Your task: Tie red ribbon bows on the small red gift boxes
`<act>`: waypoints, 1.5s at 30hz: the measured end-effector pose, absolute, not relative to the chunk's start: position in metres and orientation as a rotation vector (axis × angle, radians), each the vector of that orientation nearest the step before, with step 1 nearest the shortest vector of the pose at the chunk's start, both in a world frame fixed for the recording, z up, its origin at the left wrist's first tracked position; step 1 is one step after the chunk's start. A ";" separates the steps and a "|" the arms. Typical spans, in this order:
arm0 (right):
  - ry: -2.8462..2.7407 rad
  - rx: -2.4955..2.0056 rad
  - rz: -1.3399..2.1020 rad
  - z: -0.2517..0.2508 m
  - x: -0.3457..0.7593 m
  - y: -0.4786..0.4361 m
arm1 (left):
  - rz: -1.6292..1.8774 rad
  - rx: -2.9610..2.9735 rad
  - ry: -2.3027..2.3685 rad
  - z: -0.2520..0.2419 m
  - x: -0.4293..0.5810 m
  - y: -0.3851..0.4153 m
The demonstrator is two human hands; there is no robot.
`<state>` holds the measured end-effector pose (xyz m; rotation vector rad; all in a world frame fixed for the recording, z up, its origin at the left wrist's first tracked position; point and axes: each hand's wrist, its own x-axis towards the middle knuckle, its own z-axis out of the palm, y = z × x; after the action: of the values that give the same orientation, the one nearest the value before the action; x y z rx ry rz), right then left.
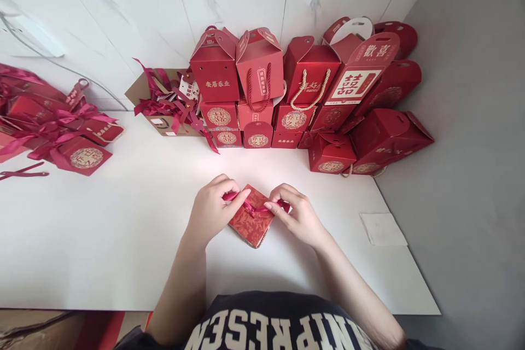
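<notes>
In front of me on the white table lies a small red gift box [251, 225] with a lighter floral pattern, turned at an angle. A dark pink ribbon [259, 209] runs across its top, with a loose knot or crossing near the middle. My left hand [217, 205] pinches one side of the ribbon between thumb and fingers at the box's upper left. My right hand [297, 212] pinches the other side at the box's right. Both hands are closed, and the ribbon's ends are partly hidden by the fingers.
Red gift boxes [258, 65] stand stacked along the tiled wall. Beside them, a brown cardboard box [164, 130] holds ribbons and tags. Ribbon-tied red boxes [84, 156] are piled at the left. A white paper [383, 229] lies near the grey panel [463, 175] on the right.
</notes>
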<state>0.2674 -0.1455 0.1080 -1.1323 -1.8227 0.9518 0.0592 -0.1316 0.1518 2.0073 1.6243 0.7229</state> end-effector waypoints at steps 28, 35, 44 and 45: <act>-1.816 -1.144 0.990 0.103 0.286 -0.144 | 0.178 1.498 1.287 0.153 0.020 -0.124; -1.754 -1.133 1.044 0.103 0.286 -0.144 | 0.369 1.736 1.166 0.147 0.015 -0.121; -1.688 -1.088 0.772 0.104 0.283 -0.142 | 0.551 1.788 1.153 0.146 0.027 -0.123; -1.696 -1.086 0.747 0.104 0.283 -0.142 | 0.554 1.752 1.180 0.145 0.027 -0.123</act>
<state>0.2833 -0.1417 0.1039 -1.0864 -1.6964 0.7470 0.0267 -0.1231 0.1446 1.7522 1.1796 0.5541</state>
